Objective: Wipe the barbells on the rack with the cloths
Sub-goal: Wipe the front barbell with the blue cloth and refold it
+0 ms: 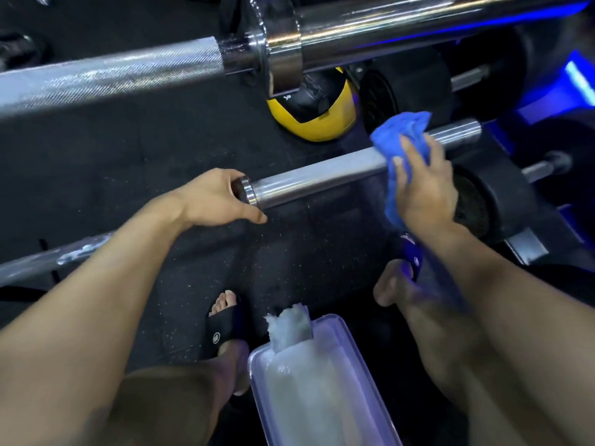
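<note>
the right grip (421, 185) is clenching the blue cloth (402, 146) around the barbell sleeve (322, 178), while the left grip (222, 197) is cupping the sleeve's end cap, fingers curled on it. the cloth's loose tail is hanging down; i think it could be slipping off, or the bar could be rolling if the left hand is loosening. the tray (363, 365) with a white cloth (289, 323) is sitting near the feet, easy to kick.

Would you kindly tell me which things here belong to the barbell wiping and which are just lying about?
Part of the job:
- blue cloth, gripped by the right hand
- barbell sleeve, its end held by the left hand
- knurled barbell above
- tray with a white cloth

Lying about:
- yellow and black ball
- black weight plates
</note>
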